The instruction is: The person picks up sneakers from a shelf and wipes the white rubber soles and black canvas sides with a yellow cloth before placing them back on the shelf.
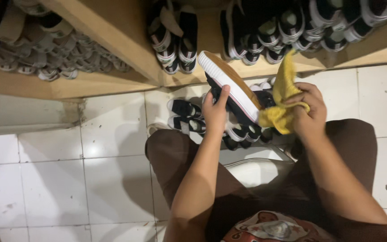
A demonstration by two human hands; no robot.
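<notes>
My left hand (215, 112) grips a black canvas shoe (229, 85) turned sole-up, showing its white rim and tan sole. My right hand (309, 112) is closed around a bunched yellow cloth (282, 105), pressed against the shoe's heel end. Both hands are held above my knees, over a small pile of black-and-white shoes (189, 116) on the floor.
Wooden shelves (113, 40) ahead hold rows of black-and-white shoes (292, 31) and pale ones (45, 49) at left. A white stool seat (256, 170) shows between my legs in brown trousers. White floor tiles (50, 179) spread left.
</notes>
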